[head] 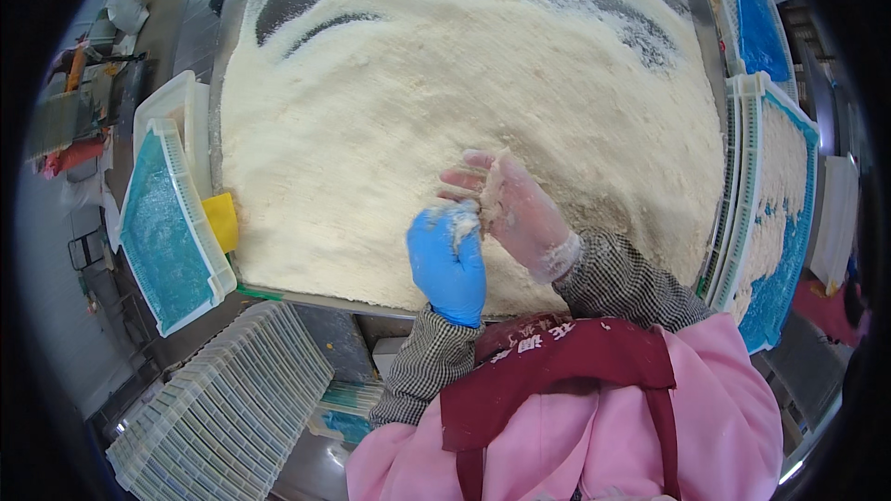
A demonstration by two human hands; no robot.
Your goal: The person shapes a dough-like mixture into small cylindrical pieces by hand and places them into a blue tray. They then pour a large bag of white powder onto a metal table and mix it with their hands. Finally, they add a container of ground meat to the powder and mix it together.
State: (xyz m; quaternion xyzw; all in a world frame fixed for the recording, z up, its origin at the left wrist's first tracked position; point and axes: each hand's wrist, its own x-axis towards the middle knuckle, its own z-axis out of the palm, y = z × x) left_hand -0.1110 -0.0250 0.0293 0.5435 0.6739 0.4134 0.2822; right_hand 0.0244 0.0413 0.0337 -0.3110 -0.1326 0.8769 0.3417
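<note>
My left hand point(447, 264), in a blue glove, is curled with the thumb side up. A pale floured clump point(465, 224) shows at its fingers, blurred. Close against it on the right is my right hand point(525, 212), in a translucent glove dusted with powder, its fingers pointing left. A ragged floured piece point(493, 188) lies between its thumb and fingers. Whether the two pieces are joined cannot be seen. Both hands are above a wide bed of cream-coloured flour-like powder point(334, 174), spread over a metal table point(306, 3).
At the left edge stands a tilted white crate with a teal base point(170, 223), beside a yellow scraper-like piece point(221, 221). Stacked trays point(230, 403) rise at the lower left. On the right, a teal-lined tray point(773, 292) holds pale floured pieces point(779, 153); a blue-lined tray point(760, 21) sits behind it.
</note>
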